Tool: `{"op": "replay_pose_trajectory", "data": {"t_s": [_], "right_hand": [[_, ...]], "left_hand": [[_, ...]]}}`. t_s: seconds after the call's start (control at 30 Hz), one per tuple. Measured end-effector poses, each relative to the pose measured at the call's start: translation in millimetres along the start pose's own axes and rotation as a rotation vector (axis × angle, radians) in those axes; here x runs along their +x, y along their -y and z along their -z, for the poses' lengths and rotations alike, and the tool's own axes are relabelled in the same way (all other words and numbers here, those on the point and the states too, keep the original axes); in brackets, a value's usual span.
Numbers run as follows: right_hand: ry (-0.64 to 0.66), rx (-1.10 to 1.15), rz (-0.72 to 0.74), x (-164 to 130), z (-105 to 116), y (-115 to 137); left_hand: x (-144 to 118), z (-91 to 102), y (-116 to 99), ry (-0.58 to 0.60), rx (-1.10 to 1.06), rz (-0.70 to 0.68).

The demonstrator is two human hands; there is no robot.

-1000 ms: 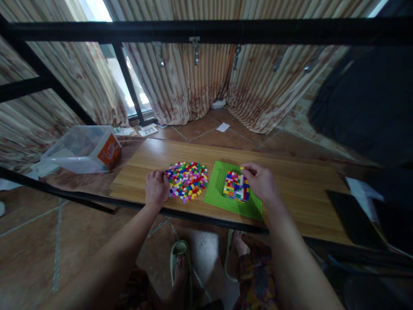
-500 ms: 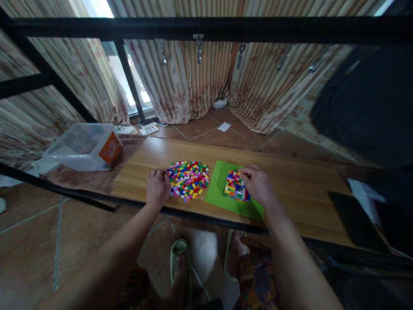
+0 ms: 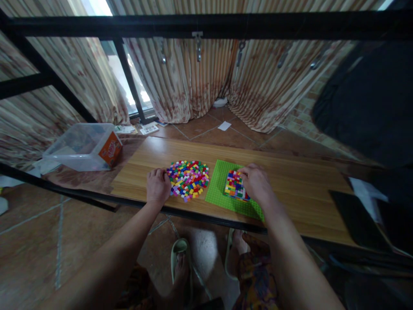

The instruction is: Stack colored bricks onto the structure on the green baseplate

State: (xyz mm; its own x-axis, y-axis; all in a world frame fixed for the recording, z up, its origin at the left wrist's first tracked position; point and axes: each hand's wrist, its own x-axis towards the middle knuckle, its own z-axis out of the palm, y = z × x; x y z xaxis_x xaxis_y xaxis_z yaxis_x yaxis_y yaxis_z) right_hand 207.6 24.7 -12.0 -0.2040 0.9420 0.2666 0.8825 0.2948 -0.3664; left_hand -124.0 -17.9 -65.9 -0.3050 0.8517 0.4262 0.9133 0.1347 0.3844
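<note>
We rest left hand (image 3: 158, 186), loosely curled, holding nothing visible, at edge of round heap of small glossy plastic bricks (image 3: 189, 180) on wood-grain board (image 3: 300, 189). Right hand (image 3: 257, 184) presses fingertips on blocky multicoloured brick stack (image 3: 234, 186); grasp unclear. Stack sits on studded green baseplate (image 3: 219, 189), just beside heap.

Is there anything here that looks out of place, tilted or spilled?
Nothing on the wooden board stands out: the loose bricks lie in one tidy heap and the green baseplate lies flat. Only the floor looks untidy, with a clear plastic box and a few scattered papers.
</note>
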Motion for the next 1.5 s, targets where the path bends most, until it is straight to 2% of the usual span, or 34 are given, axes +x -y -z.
{"op": "replay_pose_trajectory", "data": {"t_s": [0.37, 0.7, 1.03, 1.2, 1.5], "right_hand": [[-0.052, 0.031, -0.063, -3, -6, -1], [-0.083, 0.214, -0.065, -4, -3, -4], [-0.046, 0.332, -0.272, 2, -8, -11], [0.0, 0.367, -0.324, 3, -11, -15], [-0.024, 0.374, -0.329, 3, -15, -15]], "left_hand": [[0, -1.0, 1, -0.001, -0.002, 0.012], [0, -0.7, 0, -0.001, -0.005, 0.007], [0, -0.4, 0, 0.007, -0.016, 0.024], [1, 0.0, -1, 0.015, -0.001, 0.017], [0, -0.9, -1, 0.003, 0.005, 0.016]]}}
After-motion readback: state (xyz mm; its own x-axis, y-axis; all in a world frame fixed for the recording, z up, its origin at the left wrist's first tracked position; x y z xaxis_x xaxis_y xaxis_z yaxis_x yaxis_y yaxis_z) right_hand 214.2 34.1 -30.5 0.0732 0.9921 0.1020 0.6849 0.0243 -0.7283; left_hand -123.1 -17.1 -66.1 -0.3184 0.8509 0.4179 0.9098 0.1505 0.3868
